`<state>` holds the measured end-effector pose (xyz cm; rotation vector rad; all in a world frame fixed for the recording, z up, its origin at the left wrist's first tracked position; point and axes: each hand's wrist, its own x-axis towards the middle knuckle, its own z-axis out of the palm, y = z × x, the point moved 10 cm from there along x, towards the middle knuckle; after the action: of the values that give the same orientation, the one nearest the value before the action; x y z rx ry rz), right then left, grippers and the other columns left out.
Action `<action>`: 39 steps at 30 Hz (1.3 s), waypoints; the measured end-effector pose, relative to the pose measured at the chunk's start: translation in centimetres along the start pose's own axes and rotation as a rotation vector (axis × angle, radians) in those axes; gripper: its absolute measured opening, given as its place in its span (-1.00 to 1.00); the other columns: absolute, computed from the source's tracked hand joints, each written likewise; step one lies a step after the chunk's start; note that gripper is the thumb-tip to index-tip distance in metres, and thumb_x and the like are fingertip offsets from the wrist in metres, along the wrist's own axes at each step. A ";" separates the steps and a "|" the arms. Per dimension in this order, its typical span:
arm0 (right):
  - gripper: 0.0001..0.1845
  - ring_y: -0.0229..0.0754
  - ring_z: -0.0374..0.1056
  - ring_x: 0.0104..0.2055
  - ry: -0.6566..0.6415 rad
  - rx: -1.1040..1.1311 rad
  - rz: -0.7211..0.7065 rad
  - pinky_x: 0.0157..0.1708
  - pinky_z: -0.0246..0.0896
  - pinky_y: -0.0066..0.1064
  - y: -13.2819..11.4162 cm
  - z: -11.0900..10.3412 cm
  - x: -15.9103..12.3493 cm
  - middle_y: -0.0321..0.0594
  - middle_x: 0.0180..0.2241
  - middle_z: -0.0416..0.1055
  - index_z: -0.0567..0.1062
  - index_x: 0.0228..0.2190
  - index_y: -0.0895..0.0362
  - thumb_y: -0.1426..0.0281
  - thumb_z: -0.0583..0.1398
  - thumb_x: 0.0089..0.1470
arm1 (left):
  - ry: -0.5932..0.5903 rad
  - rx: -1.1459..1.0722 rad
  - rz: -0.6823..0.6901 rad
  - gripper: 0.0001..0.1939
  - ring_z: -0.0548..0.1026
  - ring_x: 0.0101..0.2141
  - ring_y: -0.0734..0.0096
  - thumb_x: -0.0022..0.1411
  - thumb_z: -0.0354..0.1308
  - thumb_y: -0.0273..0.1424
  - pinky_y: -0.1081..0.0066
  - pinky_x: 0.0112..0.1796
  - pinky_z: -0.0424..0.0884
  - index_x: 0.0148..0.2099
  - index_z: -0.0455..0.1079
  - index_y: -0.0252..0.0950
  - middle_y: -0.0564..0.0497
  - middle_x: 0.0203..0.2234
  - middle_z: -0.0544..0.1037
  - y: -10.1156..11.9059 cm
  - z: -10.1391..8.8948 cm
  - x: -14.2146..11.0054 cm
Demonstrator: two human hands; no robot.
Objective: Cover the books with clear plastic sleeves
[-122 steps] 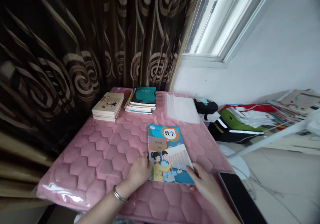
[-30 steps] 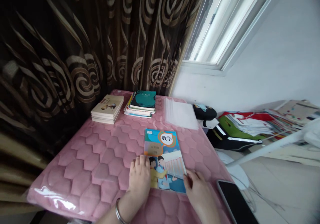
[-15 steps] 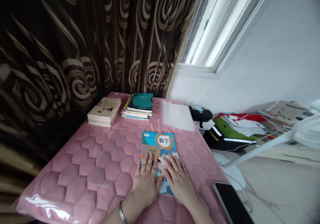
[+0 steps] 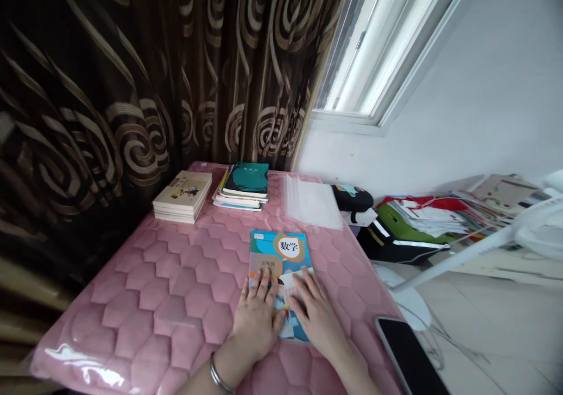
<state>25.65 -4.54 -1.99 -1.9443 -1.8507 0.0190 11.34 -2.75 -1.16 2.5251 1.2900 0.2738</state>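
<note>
A blue mathematics textbook with an illustrated cover lies closed on the pink padded tabletop. My left hand rests flat across the cover's lower left, fingers stretched out, with a silver bangle on the wrist. On the lower right of the same cover is my right hand, its fingers extended and the thumb toward the middle. Neither hand grips anything. Parts of the cover's lower half are hidden beneath the hands.
Toward the back stand a stack of beige books, a stack topped by a green book and some translucent plastic sheets. A phone lies at the right edge. Beyond it are a white stand and piled papers.
My right hand has shifted slightly to the right on the cover, its fingers closer together. My left hand and the textbook stay in place.
</note>
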 end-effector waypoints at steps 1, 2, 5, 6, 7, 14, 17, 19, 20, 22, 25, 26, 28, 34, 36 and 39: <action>-0.47 0.01 0.08 0.28 0.048 0.026 0.051 0.19 0.11 -0.10 0.8 -0.7 0.3 -0.09 0.24 0.17 0.33 0.15 0.07 0.17 0.00 0.20 | 0.001 -0.007 0.005 -0.35 -0.14 0.34 0.07 0.35 -0.23 -0.05 -0.03 0.26 -0.04 0.39 -0.07 -0.18 -0.02 0.37 -0.14 0.0 -0.1 0.0; -0.48 0.02 0.16 0.22 0.091 0.051 0.109 0.15 0.15 -0.12 1.8 -1.3 0.7 -0.04 0.17 0.26 0.38 0.09 0.12 0.18 0.01 0.18 | 0.004 -0.013 0.011 -0.35 -0.13 0.34 0.08 0.35 -0.23 -0.04 -0.03 0.26 -0.05 0.39 -0.08 -0.18 -0.02 0.37 -0.14 0.1 -0.1 -0.1; -0.57 0.05 0.35 0.02 0.096 0.147 0.251 0.03 0.26 -0.16 4.5 -2.4 2.1 0.02 -0.06 0.46 0.51 -0.10 0.16 0.20 0.06 0.12 | 0.024 -0.024 0.027 -0.34 -0.12 0.34 0.08 0.35 -0.20 -0.05 -0.01 0.27 -0.07 0.39 -0.06 -0.19 -0.03 0.37 -0.13 0.1 -0.4 -0.2; -0.60 0.03 0.39 -0.04 0.056 0.192 0.278 -0.02 0.28 -0.20 5.1 -2.4 2.6 0.00 -0.12 0.49 0.52 -0.14 0.16 0.21 0.07 0.10 | 0.031 -0.027 0.029 -0.34 -0.12 0.34 0.09 0.34 -0.18 -0.06 0.00 0.27 -0.07 0.39 -0.05 -0.20 -0.03 0.37 -0.13 0.1 -0.5 -0.2; -0.61 0.00 0.42 -0.09 0.005 0.237 0.299 -0.06 0.30 -0.26 5.5 -2.3 3.0 -0.02 -0.16 0.51 0.53 -0.17 0.15 0.21 0.07 0.10 | 0.037 -0.030 0.031 -0.34 -0.11 0.34 0.09 0.34 -0.16 -0.07 0.00 0.27 -0.07 0.39 -0.05 -0.20 -0.04 0.37 -0.12 0.1 -0.6 -0.3; -0.68 -0.04 0.49 -0.18 -0.143 0.306 0.401 -0.23 0.28 -0.39 6.4 -1.7 5.0 -0.08 -0.27 0.59 0.57 -0.33 0.14 0.24 0.09 0.07 | 0.055 -0.076 0.047 -0.34 -0.09 0.34 0.12 0.31 -0.09 -0.10 -0.01 0.28 -0.10 0.38 -0.01 -0.19 -0.04 0.37 -0.11 0.2 -0.7 -0.4; -0.71 -0.04 0.51 -0.22 -0.159 0.296 0.434 -0.30 0.26 -0.41 7.0 -1.3 5.5 -0.04 -0.30 0.59 0.57 -0.40 0.17 0.27 0.11 0.07 | 0.063 -0.090 0.047 -0.34 -0.08 0.33 0.13 0.30 -0.06 -0.11 0.00 0.28 -0.11 0.37 0.03 -0.20 -0.05 0.37 -0.09 0.3 -0.8 -0.4; -0.73 -0.06 0.51 -0.25 -0.172 0.277 0.448 -0.34 0.23 -0.43 7.4 -1.1 5.6 -0.03 -0.32 0.59 0.56 -0.43 0.18 0.30 0.12 0.07 | 0.063 -0.099 0.049 -0.35 -0.08 0.33 0.13 0.29 -0.05 -0.11 0.01 0.28 -0.11 0.36 0.05 -0.20 -0.06 0.36 -0.07 0.3 -0.9 -0.4; -0.75 -0.06 0.51 -0.25 -0.176 0.263 0.450 -0.36 0.22 -0.44 7.6 -1.0 5.6 -0.04 -0.33 0.59 0.56 -0.44 0.17 0.32 0.12 0.07 | 0.064 -0.103 0.047 -0.35 -0.08 0.33 0.13 0.28 -0.04 -0.11 0.01 0.28 -0.11 0.36 0.06 -0.20 -0.06 0.36 -0.06 0.3 -1.0 -0.4; -0.75 -0.08 0.51 -0.25 -0.174 0.243 0.440 -0.37 0.20 -0.46 7.6 -1.0 5.5 -0.07 -0.34 0.59 0.56 -0.44 0.15 0.33 0.12 0.09 | 0.067 -0.113 0.041 -0.35 -0.07 0.33 0.14 0.28 -0.04 -0.10 0.01 0.28 -0.11 0.35 0.07 -0.20 -0.07 0.36 -0.05 0.3 -1.1 -0.5; -0.73 -0.10 0.51 -0.27 -0.170 0.206 0.430 -0.39 0.18 -0.47 7.5 -1.0 5.4 -0.10 -0.37 0.59 0.57 -0.46 0.12 0.34 0.09 0.12 | 0.072 -0.126 0.034 -0.35 -0.06 0.33 0.15 0.28 -0.05 -0.08 0.01 0.28 -0.11 0.35 0.09 -0.20 -0.06 0.35 -0.02 0.3 -1.2 -0.5; -0.72 -0.10 0.51 -0.28 -0.171 0.186 0.434 -0.40 0.17 -0.47 7.6 -1.0 5.4 -0.10 -0.38 0.59 0.57 -0.46 0.12 0.34 0.08 0.13 | 0.071 -0.131 0.035 -0.35 -0.05 0.33 0.15 0.28 -0.05 -0.08 0.01 0.28 -0.10 0.34 0.09 -0.20 -0.06 0.35 -0.02 0.3 -1.2 -0.5; -0.71 -0.09 0.50 -0.28 -0.183 0.150 0.446 -0.42 0.16 -0.47 7.7 -1.0 5.4 -0.09 -0.39 0.59 0.57 -0.46 0.13 0.34 0.08 0.14 | 0.071 -0.138 0.039 -0.35 -0.04 0.33 0.15 0.28 -0.05 -0.08 0.02 0.28 -0.09 0.34 0.09 -0.20 -0.07 0.35 -0.01 0.3 -1.2 -0.5; -0.69 -0.07 0.50 -0.25 -0.205 0.116 0.428 -0.41 0.17 -0.46 7.7 -0.7 5.5 -0.04 -0.35 0.59 0.56 -0.43 0.16 0.34 0.06 0.16 | 0.075 -0.127 0.039 -0.34 -0.06 0.33 0.13 0.28 -0.03 -0.08 0.02 0.29 -0.11 0.36 0.06 -0.18 -0.07 0.36 -0.06 0.2 -1.1 -0.6; -0.69 -0.06 0.50 -0.24 -0.197 0.111 0.429 -0.39 0.18 -0.45 7.8 -0.6 5.4 -0.04 -0.34 0.59 0.57 -0.41 0.16 0.34 0.06 0.16 | 0.067 -0.118 0.041 -0.33 -0.08 0.33 0.12 0.28 -0.04 -0.08 0.02 0.29 -0.11 0.36 0.03 -0.17 -0.06 0.37 -0.08 0.2 -1.0 -0.6; -0.68 -0.03 0.50 -0.22 -0.184 0.091 0.430 -0.35 0.20 -0.42 7.7 -0.7 5.4 -0.03 -0.34 0.59 0.57 -0.38 0.16 0.32 0.05 0.15 | 0.046 -0.106 0.038 -0.33 -0.09 0.34 0.10 0.30 -0.07 -0.07 0.01 0.28 -0.13 0.38 -0.01 -0.16 -0.05 0.37 -0.13 0.3 -0.8 -0.6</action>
<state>33.70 0.39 -2.37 -2.2988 -1.4698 0.4203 10.94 -3.29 -0.32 2.4694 1.2117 0.3997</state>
